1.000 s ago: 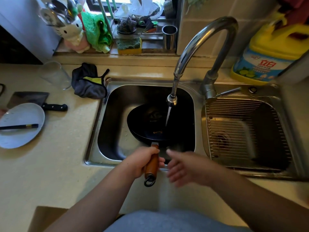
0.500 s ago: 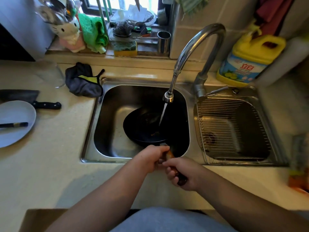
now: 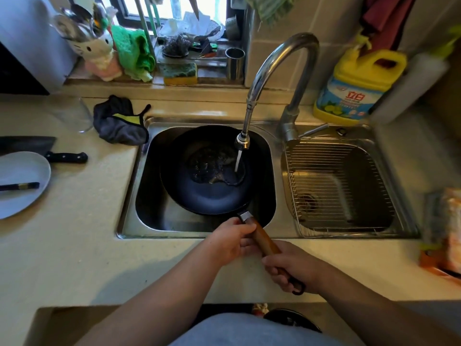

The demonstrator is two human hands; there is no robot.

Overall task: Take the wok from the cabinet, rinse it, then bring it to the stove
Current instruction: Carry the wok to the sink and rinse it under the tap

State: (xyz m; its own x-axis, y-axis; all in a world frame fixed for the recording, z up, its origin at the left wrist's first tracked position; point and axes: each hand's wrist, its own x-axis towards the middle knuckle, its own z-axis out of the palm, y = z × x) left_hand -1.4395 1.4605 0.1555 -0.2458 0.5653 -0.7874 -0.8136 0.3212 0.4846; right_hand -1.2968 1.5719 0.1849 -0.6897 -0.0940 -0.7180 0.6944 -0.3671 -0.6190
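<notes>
The black wok [image 3: 209, 186] sits in the left sink basin [image 3: 154, 221] under the faucet [image 3: 243, 139]. A thin stream of water runs into it and a puddle spreads on its bottom. Its brown wooden handle [image 3: 264, 239] points toward me over the sink's front edge. My left hand [image 3: 230, 242] wraps the handle close to the metal collar. My right hand [image 3: 291, 268] grips the handle's far end by the black hanging loop.
The right basin holds a wire rack [image 3: 336, 186]. A yellow detergent jug [image 3: 359, 88] stands behind it. On the left counter lie a grey cloth [image 3: 119, 123], a cleaver [image 3: 50, 149], a glass [image 3: 77, 116] and a plate with chopsticks [image 3: 22, 183]. An orange packet [image 3: 446, 228] lies at the right.
My right hand came in and took the end of the handle. The wok rose and levelled under the stream, and water now pools inside it.
</notes>
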